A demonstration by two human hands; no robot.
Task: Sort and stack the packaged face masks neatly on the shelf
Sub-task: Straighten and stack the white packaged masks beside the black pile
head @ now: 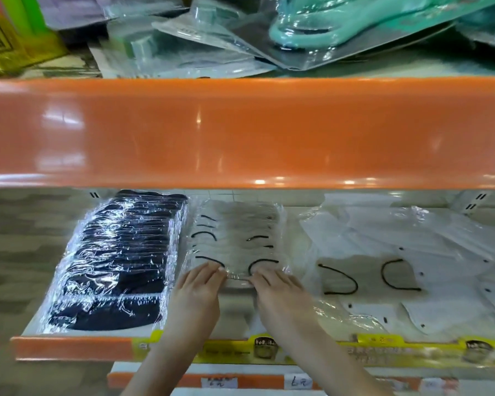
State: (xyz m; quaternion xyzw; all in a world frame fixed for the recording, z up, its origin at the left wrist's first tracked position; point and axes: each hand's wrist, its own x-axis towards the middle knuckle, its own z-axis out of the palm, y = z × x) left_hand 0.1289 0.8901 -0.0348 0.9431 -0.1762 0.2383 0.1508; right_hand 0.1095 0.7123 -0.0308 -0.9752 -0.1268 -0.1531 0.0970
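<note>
A row of grey face masks (236,238) in clear wrappers with black ear loops lies in the middle of the shelf (69,347). My left hand (196,292) and my right hand (277,292) rest side by side on the near end of this row, fingertips on the front packet's edge. Left of it stands a tidy row of black packaged masks (120,261). To the right, white packaged masks (411,252) lie loose and overlapping, with one grey mask packet (366,277) on top.
An orange shelf front (240,130) overhangs the masks just above. On the upper shelf lie blister packs with teal items (312,27) and a yellow-green box (9,38). Yellow price labels (383,350) run along the shelf's front edge.
</note>
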